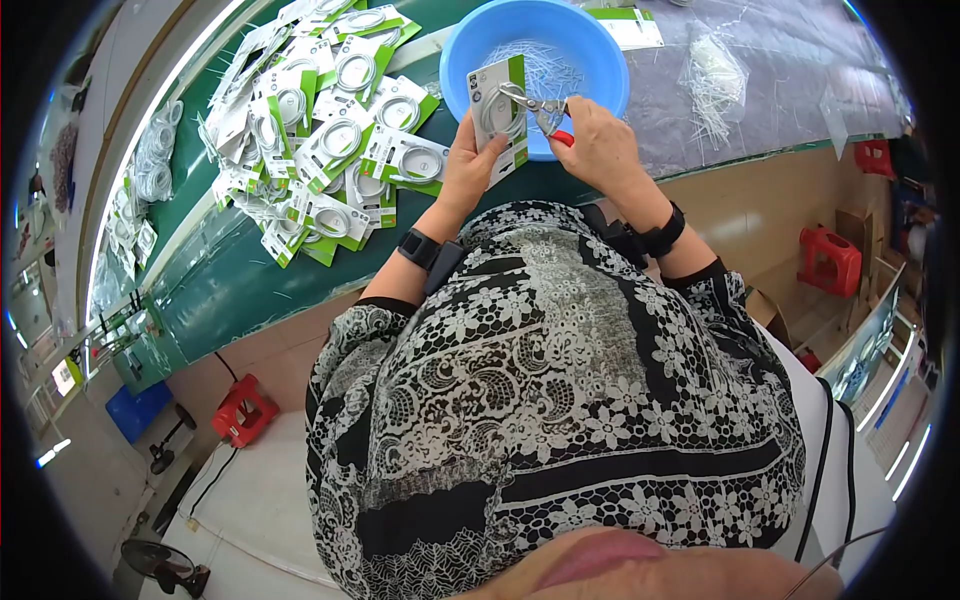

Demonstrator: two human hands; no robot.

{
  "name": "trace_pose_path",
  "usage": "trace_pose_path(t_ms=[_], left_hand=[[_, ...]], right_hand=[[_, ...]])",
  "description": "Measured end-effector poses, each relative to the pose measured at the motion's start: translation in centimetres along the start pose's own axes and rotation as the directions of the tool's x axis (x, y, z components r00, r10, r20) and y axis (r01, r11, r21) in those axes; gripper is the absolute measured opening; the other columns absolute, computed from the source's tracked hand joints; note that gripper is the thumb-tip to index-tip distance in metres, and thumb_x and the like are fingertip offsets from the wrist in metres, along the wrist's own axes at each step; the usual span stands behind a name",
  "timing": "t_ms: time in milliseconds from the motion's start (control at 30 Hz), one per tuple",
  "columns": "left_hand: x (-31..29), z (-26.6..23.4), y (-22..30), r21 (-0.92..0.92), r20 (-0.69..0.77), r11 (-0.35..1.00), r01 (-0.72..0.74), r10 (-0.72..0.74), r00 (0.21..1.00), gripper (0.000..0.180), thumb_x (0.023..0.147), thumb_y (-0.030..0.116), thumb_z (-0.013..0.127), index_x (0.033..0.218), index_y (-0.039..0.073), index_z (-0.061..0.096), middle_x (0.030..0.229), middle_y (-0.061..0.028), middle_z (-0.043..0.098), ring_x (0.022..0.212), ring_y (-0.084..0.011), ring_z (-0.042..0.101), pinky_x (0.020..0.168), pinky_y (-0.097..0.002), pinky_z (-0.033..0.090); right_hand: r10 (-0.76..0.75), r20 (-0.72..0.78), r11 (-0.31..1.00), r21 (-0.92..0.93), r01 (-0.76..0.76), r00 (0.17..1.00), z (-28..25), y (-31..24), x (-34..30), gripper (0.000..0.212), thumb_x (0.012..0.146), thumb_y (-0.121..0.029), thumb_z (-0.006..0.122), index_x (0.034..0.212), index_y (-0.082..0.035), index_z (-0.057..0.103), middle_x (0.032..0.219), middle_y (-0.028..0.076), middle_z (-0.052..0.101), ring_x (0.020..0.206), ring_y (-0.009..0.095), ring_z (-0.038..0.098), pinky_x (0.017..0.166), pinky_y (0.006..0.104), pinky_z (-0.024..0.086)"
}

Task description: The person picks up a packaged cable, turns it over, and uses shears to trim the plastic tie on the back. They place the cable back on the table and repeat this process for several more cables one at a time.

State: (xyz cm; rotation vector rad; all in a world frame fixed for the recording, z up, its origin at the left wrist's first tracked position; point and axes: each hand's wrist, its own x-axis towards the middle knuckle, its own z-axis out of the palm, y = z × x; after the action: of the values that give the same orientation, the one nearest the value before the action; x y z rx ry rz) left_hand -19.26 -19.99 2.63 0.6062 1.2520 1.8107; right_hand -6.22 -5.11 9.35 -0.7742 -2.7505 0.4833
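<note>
My left hand (463, 168) grips a white-and-green packaging card (516, 75) with a coiled white cable (497, 115) on it. The card is held upright over the near edge of a blue basin (612, 75). Closed around a pair of red-handled cutting pliers (545, 106), my right hand (603, 150) holds the jaws at the card's upper part, by the coil. Whether the jaws touch a tie there is too small to tell. Thin white strips (540, 65), like cut cable-tie ends, lie in the basin.
To the left, a big heap of similar carded cables (335, 140) covers part of the green table (230, 305). A plastic bag of white ties (715, 75) lies right of the basin. Red stools (828, 262) stand on the floor, and a small black fan (160, 562) sits lower left.
</note>
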Motion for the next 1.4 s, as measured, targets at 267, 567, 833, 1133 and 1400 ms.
trace_pose_path(t_ms=[267, 567, 833, 1133, 1400], left_hand=[[-0.1, -0.3, 1.5, 0.413, 0.0, 0.906, -0.091, 0.1, 0.995, 0.055, 0.086, -0.004, 0.055, 0.138, 0.001, 0.038, 0.127, -0.0105, 0.054, 0.116, -0.0169, 0.051, 0.1, -0.03, 0.039], [-0.4, 0.5, 1.1, 0.341, 0.041, 0.94, 0.004, -0.02, 0.999, 0.053, 0.085, -0.001, 0.057, 0.136, 0.007, 0.044, 0.124, -0.0117, 0.058, 0.114, -0.0182, 0.054, 0.096, -0.0299, 0.041], [-1.5, -0.7, 5.1, 0.621, 0.012, 0.783, 0.037, -0.057, 0.998, 0.048, 0.084, 0.004, 0.06, 0.131, 0.007, 0.047, 0.113, -0.0183, 0.062, 0.106, -0.0286, 0.061, 0.09, -0.0339, 0.045], [-19.1, -15.3, 7.3, 0.755, -0.457, 0.533, 0.383, 0.008, 0.889, 0.048, 0.079, 0.011, 0.065, 0.125, 0.006, 0.05, 0.107, -0.021, 0.062, 0.099, -0.0344, 0.061, 0.085, -0.0365, 0.047], [-36.3, -23.1, -0.1, 0.545, -0.78, 0.448, 0.709, -0.039, 0.625, 0.044, 0.079, 0.018, 0.068, 0.119, 0.005, 0.054, 0.111, -0.019, 0.062, 0.103, -0.0299, 0.061, 0.087, -0.038, 0.047]], right_hand=[[0.043, 0.276, 0.999, -0.038, -0.034, 0.96, -2.8, 1.1, 1.1, 0.034, 0.076, -0.028, 0.066, 0.094, -0.003, 0.052, 0.093, 0.014, 0.063, 0.082, 0.034, 0.062, 0.066, 0.0441, 0.05], [0.125, 0.083, 0.756, 0.638, -0.149, 0.989, 2.3, 0.8, 2.8, 0.034, 0.08, -0.018, 0.071, 0.106, -0.002, 0.055, 0.089, 0.007, 0.063, 0.079, 0.014, 0.06, 0.067, 0.0304, 0.049], [0.31, 0.178, 0.381, 0.877, -0.294, 0.934, 6.6, -1.5, 4.4, 0.032, 0.08, -0.013, 0.069, 0.108, -0.002, 0.057, 0.081, 0.002, 0.058, 0.073, 0.01, 0.055, 0.064, 0.0253, 0.046], [0.329, -0.034, 0.846, 0.455, -0.278, 0.944, 9.3, 9.6, 8.3, 0.03, 0.081, -0.02, 0.063, 0.105, -0.003, 0.059, 0.082, 0.006, 0.058, 0.07, 0.016, 0.054, 0.065, 0.0302, 0.045], [0.347, 0.075, 0.761, 0.561, -0.327, 0.935, 11.0, 13.9, 6.0, 0.042, 0.085, -0.032, 0.065, 0.117, -0.006, 0.056, 0.09, 0.003, 0.058, 0.08, 0.012, 0.056, 0.062, 0.0257, 0.044]])
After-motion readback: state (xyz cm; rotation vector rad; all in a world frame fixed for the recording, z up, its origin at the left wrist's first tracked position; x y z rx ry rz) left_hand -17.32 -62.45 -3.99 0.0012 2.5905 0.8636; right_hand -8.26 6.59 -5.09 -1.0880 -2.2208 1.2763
